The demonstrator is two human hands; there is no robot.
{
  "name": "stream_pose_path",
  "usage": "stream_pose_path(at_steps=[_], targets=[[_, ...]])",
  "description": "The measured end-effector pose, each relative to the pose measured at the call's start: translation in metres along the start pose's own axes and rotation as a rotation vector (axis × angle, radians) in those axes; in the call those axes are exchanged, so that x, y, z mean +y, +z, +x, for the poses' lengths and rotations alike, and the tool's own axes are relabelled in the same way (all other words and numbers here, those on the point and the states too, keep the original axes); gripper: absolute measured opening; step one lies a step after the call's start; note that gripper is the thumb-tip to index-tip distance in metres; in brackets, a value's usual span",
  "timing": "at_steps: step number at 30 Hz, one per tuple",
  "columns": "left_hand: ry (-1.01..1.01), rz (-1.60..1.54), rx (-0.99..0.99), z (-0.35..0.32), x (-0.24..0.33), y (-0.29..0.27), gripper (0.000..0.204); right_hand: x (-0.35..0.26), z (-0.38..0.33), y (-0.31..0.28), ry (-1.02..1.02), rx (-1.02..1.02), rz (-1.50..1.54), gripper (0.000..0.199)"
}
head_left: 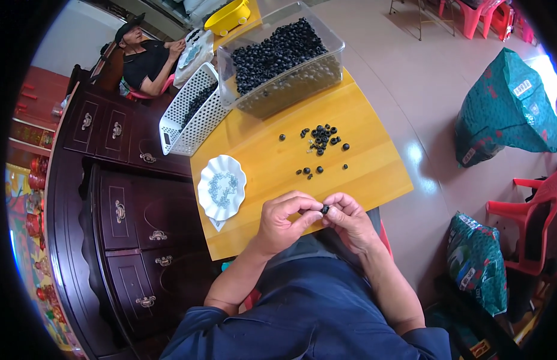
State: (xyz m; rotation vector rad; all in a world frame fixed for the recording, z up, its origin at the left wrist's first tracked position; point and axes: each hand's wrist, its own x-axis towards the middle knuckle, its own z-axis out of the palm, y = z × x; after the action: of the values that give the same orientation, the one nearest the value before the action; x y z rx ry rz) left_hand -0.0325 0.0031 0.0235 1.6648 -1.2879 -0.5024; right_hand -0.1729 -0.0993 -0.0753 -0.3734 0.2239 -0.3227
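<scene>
The left hand (pixel 283 219) and right hand (pixel 349 217) together pinched one small black ring (pixel 325 209). Loose black rings (pixel 320 139) lay on the yellow table (pixel 374 174) beyond.

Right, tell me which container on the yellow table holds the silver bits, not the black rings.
The white scalloped dish by the table's left edge, nearest the left hand. The clear bin and white slotted basket hold black rings.

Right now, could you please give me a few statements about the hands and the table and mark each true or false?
1. Both hands, left and right, pinch one small black ring. True.
2. The white dish is stacked with black rings. False: it holds small pale pieces.
3. Loose rings lie on the yellow table. True.
4. The clear bin is empty. False: it is full of black rings.
</scene>
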Motion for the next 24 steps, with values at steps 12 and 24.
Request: stream_pose_path(at_steps=[12, 24], targets=[[-0.010, 0.106, -0.010, 0.0003, -0.0012, -0.0035, 0.013, 0.0012, 0.0002, 0.0017, -0.024, 0.026, -0.053, 0.020], [0.029, 0.127, 0.002, -0.0002, 0.0030, -0.0062, 0.014, 0.0016, -0.0012, 0.0080, -0.045, 0.056, -0.038, 0.020]])
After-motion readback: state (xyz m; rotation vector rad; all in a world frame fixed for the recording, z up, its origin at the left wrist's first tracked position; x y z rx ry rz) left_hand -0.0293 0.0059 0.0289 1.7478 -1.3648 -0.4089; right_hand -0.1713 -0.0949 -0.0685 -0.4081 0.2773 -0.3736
